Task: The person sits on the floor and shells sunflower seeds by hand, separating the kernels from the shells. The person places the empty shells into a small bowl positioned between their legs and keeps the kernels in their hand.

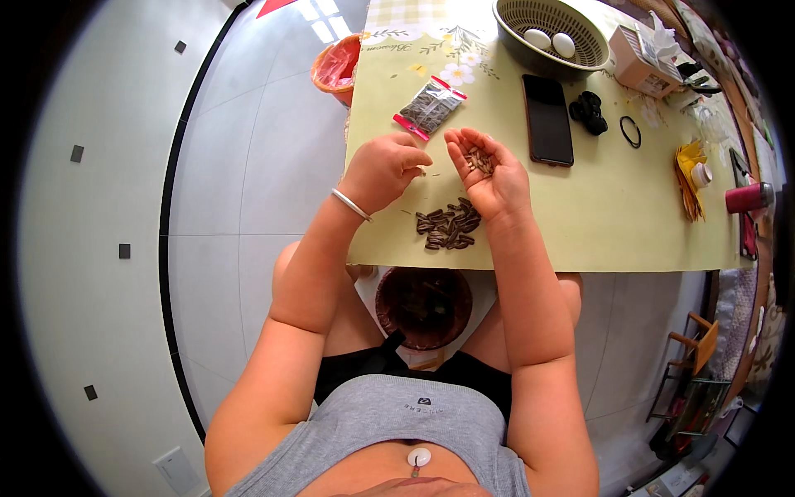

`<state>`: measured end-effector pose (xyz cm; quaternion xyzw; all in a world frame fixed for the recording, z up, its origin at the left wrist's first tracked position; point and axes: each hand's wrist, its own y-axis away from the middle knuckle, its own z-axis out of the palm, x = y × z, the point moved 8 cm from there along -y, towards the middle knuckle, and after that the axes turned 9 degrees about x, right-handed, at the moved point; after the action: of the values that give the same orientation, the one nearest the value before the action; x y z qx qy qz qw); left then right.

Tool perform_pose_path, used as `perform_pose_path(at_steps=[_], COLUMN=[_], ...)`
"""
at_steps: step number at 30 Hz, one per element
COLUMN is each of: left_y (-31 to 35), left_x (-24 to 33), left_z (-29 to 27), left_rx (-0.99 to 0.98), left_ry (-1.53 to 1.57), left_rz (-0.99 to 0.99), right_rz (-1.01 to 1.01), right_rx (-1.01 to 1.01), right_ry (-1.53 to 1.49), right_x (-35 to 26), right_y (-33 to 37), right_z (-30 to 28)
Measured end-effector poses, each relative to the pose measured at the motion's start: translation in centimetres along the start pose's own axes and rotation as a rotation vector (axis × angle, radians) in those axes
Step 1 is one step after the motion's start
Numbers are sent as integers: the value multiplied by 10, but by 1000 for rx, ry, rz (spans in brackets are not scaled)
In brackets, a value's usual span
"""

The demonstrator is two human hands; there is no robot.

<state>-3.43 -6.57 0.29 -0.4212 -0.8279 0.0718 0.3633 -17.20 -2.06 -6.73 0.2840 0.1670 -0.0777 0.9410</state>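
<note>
My right hand (495,182) is cupped palm up above the table, holding a small heap of pale sunflower seed kernels (479,161). To its left, my left hand (386,170) has thumb and fingers pinched together; a tiny pale bit shows at the fingertips, too small to name. A bracelet (352,205) circles the left wrist. Between my forearms lies a pile of dark striped sunflower seeds (448,225), near the table's front edge. Just beyond my hands rests a clear seed packet (431,108) with pink ends.
On the table (613,215) are a black phone (547,120), black earbuds case-like object (588,113), hair tie (630,132), tissue box (642,62) and basket (507,25) with two eggs. A dark red bin (424,338) stands between my legs; an orange bin (335,70) stands left.
</note>
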Motion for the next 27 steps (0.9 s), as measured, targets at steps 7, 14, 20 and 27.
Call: perform_pose_path(at_steps=[7, 14, 20, 27], left_y=[1, -1, -13, -9], left_x=[3, 4, 32, 44], left_z=[13, 4, -36, -36], left_rx=[-68, -21, 251, 345], left_ry=[-201, -99, 306, 304], left_rz=[96, 10, -105, -30], right_rz=[363, 236, 160, 260], right_rx=[-549, -437, -437, -513], right_ry=[-505, -502, -416, -457], right_x=[2, 2, 19, 35], right_y=[-8, -3, 2, 13], right_z=[10, 15, 24, 32])
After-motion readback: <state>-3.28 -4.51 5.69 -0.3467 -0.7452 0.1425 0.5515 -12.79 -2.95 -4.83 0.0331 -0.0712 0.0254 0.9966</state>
